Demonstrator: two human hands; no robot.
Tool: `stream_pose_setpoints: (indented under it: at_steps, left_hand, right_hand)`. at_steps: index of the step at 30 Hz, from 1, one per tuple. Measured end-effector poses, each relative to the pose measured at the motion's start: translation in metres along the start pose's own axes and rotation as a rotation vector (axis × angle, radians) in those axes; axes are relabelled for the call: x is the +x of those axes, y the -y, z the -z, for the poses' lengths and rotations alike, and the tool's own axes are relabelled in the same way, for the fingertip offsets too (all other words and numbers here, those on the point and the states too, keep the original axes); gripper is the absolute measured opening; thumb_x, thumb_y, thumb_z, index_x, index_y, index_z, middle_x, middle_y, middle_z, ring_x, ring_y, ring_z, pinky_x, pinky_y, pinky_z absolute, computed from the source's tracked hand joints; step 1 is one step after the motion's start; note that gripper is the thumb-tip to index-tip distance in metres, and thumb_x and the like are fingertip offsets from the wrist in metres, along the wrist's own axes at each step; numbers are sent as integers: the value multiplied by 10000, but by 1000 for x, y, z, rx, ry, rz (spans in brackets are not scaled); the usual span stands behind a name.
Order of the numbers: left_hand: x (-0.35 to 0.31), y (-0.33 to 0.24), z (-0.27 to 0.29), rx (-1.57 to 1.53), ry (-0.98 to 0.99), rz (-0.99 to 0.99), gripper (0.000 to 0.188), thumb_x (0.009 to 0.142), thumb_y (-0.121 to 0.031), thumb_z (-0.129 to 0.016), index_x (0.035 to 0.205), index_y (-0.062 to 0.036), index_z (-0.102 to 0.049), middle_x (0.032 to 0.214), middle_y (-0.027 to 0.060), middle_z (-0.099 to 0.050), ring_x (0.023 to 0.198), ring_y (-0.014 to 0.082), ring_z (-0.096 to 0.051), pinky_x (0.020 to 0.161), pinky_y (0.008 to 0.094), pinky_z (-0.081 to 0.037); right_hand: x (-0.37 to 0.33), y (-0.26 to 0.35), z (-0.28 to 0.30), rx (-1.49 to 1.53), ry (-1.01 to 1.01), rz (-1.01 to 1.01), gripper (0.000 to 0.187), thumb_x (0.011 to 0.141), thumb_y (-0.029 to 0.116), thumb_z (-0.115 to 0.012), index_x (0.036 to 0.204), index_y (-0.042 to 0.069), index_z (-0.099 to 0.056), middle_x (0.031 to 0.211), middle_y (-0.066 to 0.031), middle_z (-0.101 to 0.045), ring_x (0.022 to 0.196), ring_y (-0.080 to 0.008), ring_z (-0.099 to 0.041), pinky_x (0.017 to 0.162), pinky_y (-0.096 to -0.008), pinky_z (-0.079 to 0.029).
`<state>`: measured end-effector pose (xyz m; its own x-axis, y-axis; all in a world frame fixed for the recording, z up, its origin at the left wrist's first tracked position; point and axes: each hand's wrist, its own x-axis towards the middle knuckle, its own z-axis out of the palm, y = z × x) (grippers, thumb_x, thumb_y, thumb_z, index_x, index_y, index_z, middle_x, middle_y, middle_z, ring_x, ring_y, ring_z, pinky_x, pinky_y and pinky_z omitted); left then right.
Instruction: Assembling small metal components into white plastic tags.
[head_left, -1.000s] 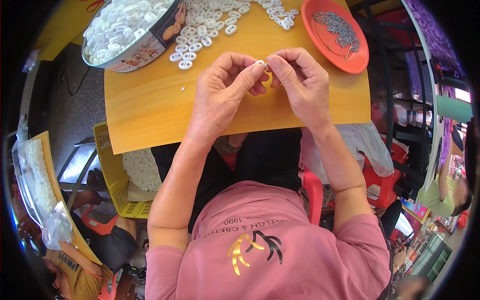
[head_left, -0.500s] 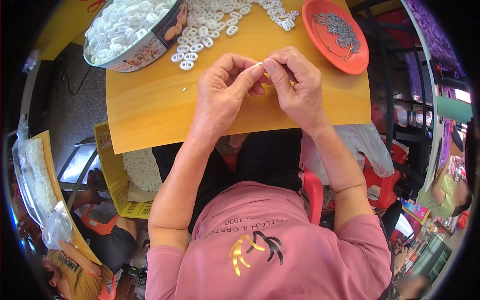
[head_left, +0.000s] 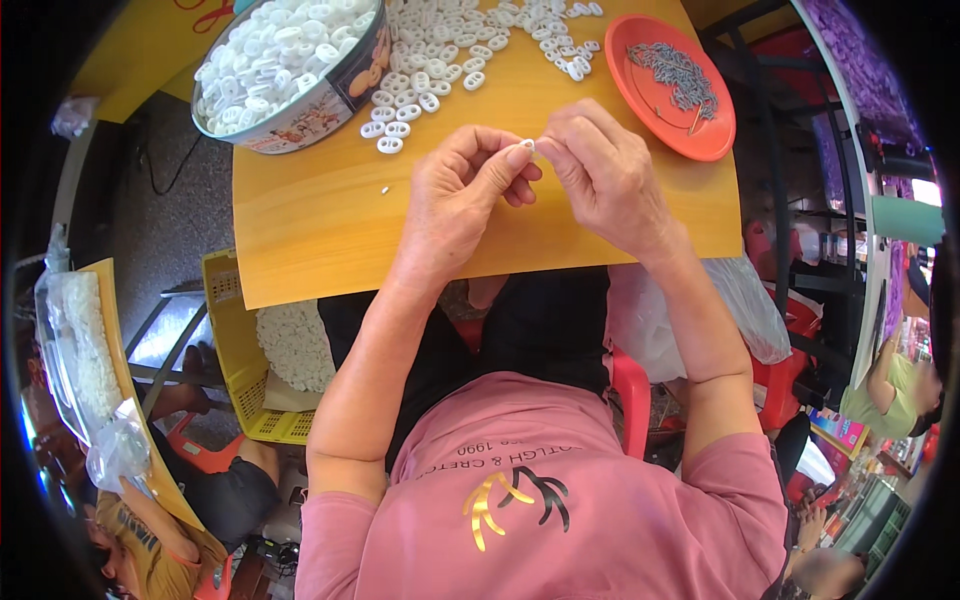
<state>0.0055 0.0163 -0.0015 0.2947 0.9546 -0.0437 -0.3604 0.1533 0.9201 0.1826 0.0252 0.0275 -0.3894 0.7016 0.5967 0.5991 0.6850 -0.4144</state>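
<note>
Over a wooden table point(head_left: 330, 220), my left hand point(head_left: 462, 195) and my right hand point(head_left: 598, 170) meet fingertip to fingertip. Between them they pinch one small white plastic ring piece point(head_left: 527, 146). Only a sliver of it shows past the thumbs. A loose heap of the same white oval pieces point(head_left: 450, 50) lies on the table just beyond my hands. A round tin point(head_left: 295, 65) at the far left is filled with more of them. At the far right sits an orange plate point(head_left: 680, 90) with small grey metal parts.
A yellow crate point(head_left: 262, 360) with white pieces stands on the floor left of my knees. A clear plastic bag point(head_left: 745, 310) hangs at the table's right side. Another person point(head_left: 150, 530) sits at lower left, and a further person point(head_left: 885, 390) at the right edge.
Both hands have shifted a little away from me and closer together, still working the white piece between the fingertips.
</note>
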Motion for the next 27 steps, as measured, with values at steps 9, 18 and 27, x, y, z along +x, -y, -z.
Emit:
stream_pose_setpoints:
  at_steps: [9, 18, 27]
  left_hand:
    - [-2, 2, -2, 76, -58, -18, 129, 950, -126, -642, 959, 1, -620, 795, 39, -658, 679, 81, -595, 636, 226, -490]
    - [-13, -3, -3, -20, -206, -83, 130, 978, -118, -596, 1012, 7, -589, 859, 66, -659, 712, 93, -607, 667, 230, -496]
    - [-16, 3, 9, -145, -231, -163, 135, 983, -127, -590, 1025, 2, -590, 880, 73, -659, 732, 105, -613, 689, 239, -498]
  right_hand:
    - [-6, 2, -12, 311, 31, -208, 94, 876, 7, -634, 833, -11, -552, 749, -134, -550, 664, -310, -568, 573, -368, -456]
    - [19, -1, -3, 463, 176, -318, 120, 920, 93, -636, 881, -20, -628, 776, -107, -601, 615, -196, -597, 547, -316, -470]
    - [54, -51, -43, -167, 238, -3, 115, 886, 133, -628, 966, 89, -698, 903, -113, -626, 788, -319, -650, 652, -421, -526]
